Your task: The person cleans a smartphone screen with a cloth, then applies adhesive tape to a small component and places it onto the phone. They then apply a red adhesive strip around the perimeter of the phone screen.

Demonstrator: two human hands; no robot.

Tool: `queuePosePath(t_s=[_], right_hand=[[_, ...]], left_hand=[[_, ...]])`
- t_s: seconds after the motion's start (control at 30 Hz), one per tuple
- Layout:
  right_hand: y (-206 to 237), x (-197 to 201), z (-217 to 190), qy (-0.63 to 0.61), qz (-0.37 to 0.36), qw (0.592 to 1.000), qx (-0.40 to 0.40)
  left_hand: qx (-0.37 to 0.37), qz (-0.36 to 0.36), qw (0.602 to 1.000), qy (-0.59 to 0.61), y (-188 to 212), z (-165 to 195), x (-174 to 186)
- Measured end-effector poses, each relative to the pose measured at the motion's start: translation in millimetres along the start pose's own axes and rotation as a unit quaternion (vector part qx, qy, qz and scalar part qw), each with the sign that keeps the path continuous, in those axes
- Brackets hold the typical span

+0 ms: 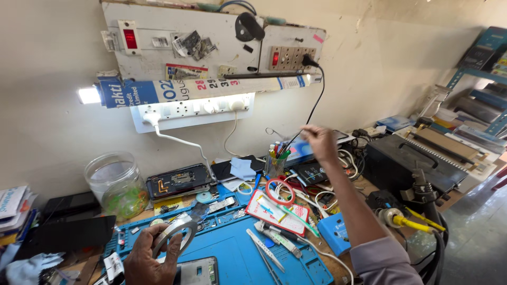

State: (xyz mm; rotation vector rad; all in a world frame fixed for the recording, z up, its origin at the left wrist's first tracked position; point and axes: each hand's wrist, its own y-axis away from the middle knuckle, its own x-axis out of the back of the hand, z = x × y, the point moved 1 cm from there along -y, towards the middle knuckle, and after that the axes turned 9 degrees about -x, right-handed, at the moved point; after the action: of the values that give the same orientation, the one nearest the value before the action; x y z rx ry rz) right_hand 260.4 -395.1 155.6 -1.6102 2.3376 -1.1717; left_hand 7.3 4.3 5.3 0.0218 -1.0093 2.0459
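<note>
From my head camera, my left hand (143, 259) grips a tape roll (176, 236) by its rim, held upright over the blue mat (232, 253), just above a phone (198, 272) lying on the mat. My right hand (318, 141) is raised toward the wall, fingers pinched closed around the black cable (316, 103) running up to the socket board (291, 55). Below that arm stand a pen cup (274, 161) and a red tape ring (280, 191).
</note>
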Motion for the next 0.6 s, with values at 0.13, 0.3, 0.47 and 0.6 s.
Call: queuePosePath(t_s=[0.13,0.3,0.47,0.6], right_hand=[[25,26,-11,-0.31,0.026,0.949,-0.049],[144,81,-8,-0.128,-0.082,0.969,-0.195],[221,75,-25,-0.067,-0.168,0.923,-0.341],[223,102,-50,0.258,-0.249,0.9,-0.249]], left_hand=[[0.031,0.028,0.999,0.002,-4,32,17],[-0.017,0.029,0.999,0.032,-6,65,31],[-0.022,0.038,0.998,0.041,-19,60,28],[0.049,0.01,0.998,0.049,-25,73,26]])
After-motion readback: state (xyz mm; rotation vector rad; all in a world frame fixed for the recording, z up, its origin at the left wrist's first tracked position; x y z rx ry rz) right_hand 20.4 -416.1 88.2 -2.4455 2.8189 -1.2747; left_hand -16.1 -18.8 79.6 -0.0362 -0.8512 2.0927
